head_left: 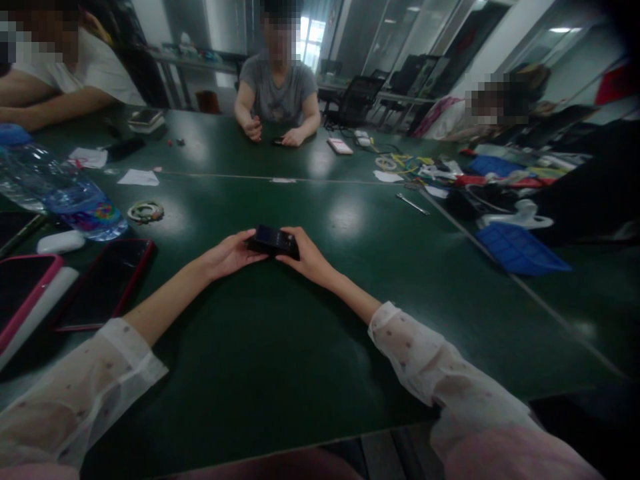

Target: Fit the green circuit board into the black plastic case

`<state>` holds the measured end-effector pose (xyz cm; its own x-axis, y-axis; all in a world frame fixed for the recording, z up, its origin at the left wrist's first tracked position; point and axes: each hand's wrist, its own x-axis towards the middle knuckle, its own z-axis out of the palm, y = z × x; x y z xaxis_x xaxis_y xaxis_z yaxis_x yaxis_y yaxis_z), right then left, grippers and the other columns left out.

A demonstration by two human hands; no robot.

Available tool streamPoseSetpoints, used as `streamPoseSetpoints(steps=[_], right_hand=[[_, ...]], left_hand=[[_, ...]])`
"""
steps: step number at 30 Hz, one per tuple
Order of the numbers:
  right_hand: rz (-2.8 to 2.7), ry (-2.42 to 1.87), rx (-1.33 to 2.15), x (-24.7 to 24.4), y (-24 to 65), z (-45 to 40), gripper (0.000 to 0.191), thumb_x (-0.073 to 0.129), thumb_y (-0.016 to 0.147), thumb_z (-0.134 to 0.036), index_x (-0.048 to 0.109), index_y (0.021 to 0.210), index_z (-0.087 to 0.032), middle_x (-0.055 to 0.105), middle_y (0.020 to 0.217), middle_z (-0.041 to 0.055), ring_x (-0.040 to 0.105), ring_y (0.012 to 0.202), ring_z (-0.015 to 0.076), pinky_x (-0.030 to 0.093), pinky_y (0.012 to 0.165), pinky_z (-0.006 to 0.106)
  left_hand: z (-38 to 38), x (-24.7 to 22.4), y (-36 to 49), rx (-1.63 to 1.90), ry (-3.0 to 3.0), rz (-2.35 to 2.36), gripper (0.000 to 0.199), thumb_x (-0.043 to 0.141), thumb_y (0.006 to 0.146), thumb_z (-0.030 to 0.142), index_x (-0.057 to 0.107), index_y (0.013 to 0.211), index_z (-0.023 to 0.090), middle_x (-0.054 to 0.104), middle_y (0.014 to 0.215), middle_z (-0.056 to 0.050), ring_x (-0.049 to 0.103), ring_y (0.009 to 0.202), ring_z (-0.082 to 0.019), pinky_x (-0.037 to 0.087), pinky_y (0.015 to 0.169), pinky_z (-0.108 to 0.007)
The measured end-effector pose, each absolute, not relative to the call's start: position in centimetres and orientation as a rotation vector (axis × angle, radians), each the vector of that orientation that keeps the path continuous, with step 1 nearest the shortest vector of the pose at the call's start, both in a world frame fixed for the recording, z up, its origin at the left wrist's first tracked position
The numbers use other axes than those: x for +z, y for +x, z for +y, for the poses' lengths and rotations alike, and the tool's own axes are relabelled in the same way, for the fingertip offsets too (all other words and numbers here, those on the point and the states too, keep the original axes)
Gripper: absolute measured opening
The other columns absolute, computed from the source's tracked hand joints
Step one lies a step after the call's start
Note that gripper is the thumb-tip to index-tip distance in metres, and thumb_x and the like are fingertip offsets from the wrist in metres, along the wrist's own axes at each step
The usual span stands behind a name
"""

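Observation:
Between my two hands is a small black boxy device (pixel 273 241) with a dark face and what look like small buttons toward its right end. My left hand (pixel 230 255) grips its left end, thumb on top and fingers along the near side. At the other end, my right hand (pixel 306 252) is closed around the right edge. The device is held low, over the green table (pixel 280 360); whether it touches the surface I cannot tell. What kind of device it is does not show clearly.
Left of my arm lie a red-edged phone (pixel 107 283), a white case (pixel 61 241), a water bottle (pixel 75 193) and a coiled cable (pixel 146 212). To the right are a blue tray (pixel 520 248) and a wrench (pixel 413 203). A person (pixel 278 93) sits opposite.

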<state>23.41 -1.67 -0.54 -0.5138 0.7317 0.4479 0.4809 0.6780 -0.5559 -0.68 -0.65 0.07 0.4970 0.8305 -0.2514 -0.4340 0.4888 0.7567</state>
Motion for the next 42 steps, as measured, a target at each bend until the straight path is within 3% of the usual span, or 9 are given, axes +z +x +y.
streamPoseSetpoints(steps=[6,15,26,42], right_hand=[[-2.262,-0.922,0.371,-0.7,23.2,-1.7,0.058,0.065,0.089,-0.029,0.035,0.137,-0.02,0.05,0.128,0.0153,0.053,0.12,0.0292,0.047,0.103,0.051],[-2.3,-0.956,0.321,-0.6,23.2,-2.0,0.061,0.063,0.091,-0.03,0.029,0.141,-0.024,0.048,0.13,0.0153,0.054,0.12,0.0312,0.049,0.101,0.055],[-2.277,-0.96,0.386,-0.5,23.2,-2.1,0.06,0.066,0.088,-0.029,0.032,0.137,-0.022,0.049,0.128,0.015,0.056,0.117,0.0297,0.052,0.097,0.052],[-2.183,-0.935,0.483,-1.0,23.4,-1.2,0.058,0.071,0.085,-0.028,0.04,0.134,-0.022,0.054,0.126,0.0127,0.056,0.117,0.0276,0.048,0.1,0.049]], left_hand=[[-0.5,-0.1,-0.5,0.854,0.634,0.689,0.028,0.053,0.097,0.03,0.062,0.117,0.013,0.07,0.112,-0.014,0.064,0.114,-0.024,0.046,0.108,-0.042],[-0.4,-0.4,-0.7,0.861,0.631,0.684,0.028,0.052,0.097,0.027,0.061,0.12,0.012,0.069,0.114,-0.015,0.065,0.113,-0.025,0.045,0.107,-0.044],[-0.1,-0.6,-0.8,0.839,0.643,0.664,0.033,0.051,0.098,0.029,0.058,0.126,0.013,0.068,0.118,-0.015,0.064,0.114,-0.025,0.046,0.106,-0.042],[-0.4,0.3,-0.6,0.754,0.568,0.61,0.052,0.035,0.103,0.035,0.031,0.15,0.013,0.067,0.121,-0.014,0.064,0.116,-0.024,0.041,0.109,-0.039]])
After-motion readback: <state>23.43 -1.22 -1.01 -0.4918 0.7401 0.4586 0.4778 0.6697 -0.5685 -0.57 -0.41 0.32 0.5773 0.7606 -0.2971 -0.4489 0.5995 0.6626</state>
